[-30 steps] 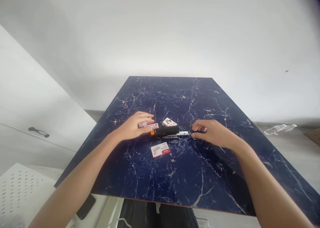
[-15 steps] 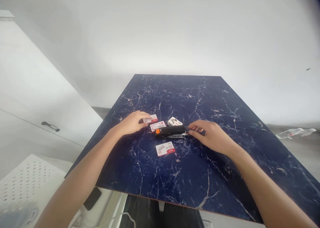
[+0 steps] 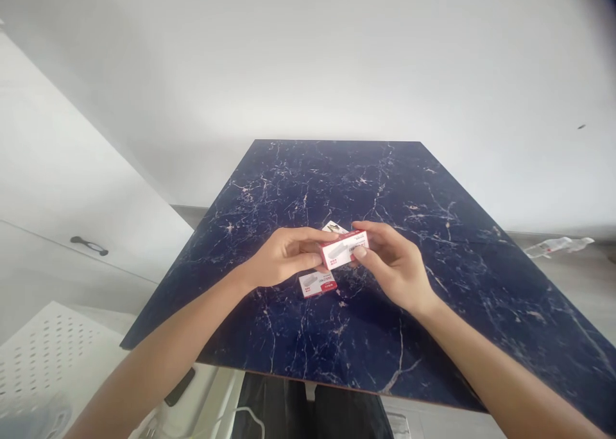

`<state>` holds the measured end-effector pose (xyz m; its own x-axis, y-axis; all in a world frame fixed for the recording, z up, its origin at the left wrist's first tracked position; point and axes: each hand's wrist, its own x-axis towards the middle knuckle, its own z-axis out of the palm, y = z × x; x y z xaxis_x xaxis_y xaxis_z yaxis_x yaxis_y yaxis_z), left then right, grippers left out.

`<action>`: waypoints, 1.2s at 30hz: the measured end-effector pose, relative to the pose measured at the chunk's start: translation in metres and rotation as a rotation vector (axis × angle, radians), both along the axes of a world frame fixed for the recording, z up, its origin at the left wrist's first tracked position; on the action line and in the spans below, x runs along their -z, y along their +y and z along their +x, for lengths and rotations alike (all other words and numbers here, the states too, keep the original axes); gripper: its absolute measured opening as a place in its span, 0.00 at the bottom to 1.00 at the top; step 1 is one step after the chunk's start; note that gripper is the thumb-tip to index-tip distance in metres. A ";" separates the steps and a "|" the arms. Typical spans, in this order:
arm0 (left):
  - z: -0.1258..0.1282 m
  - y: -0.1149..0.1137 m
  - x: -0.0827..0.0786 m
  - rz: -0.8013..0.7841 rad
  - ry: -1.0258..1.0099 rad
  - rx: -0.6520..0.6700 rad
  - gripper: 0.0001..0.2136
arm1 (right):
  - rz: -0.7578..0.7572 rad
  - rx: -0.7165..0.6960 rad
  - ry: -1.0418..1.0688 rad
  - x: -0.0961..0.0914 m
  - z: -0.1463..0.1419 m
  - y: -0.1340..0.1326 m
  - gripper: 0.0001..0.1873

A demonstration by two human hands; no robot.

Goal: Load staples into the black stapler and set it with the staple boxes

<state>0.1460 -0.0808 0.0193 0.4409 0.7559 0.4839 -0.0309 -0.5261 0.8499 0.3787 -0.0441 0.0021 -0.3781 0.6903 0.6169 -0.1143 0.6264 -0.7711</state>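
Note:
A small red-and-white box of staples is held up over the table between both hands. My left hand pinches its left end with thumb and fingers. At its right end my right hand grips it, the thumb on the printed front. Just below lies a second red-and-white box of staples, flat on the table. Behind the held box, the corner of a white box shows. The black stapler and another small box are hidden by my hands and the held box.
The blue marbled table stands against a white wall. On the left is a white cabinet with a dark handle. A dark phone lies below the table's front edge, left of my legs. Clear plastic items lie beyond the right edge.
My left hand has lifted a box of staples from the back left and brought it toward the middle. My right hand has left the stapler and taken hold of that box.

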 end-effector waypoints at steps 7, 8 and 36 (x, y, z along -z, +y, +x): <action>0.002 0.008 0.008 -0.036 -0.021 -0.340 0.09 | -0.176 -0.023 0.015 -0.001 -0.002 0.006 0.15; 0.000 0.009 0.008 -0.047 -0.021 -0.348 0.09 | -0.211 -0.005 0.029 -0.002 -0.001 0.007 0.16; 0.001 0.013 0.014 -0.176 -0.042 -0.233 0.10 | -0.314 0.022 -0.022 -0.011 0.006 0.010 0.19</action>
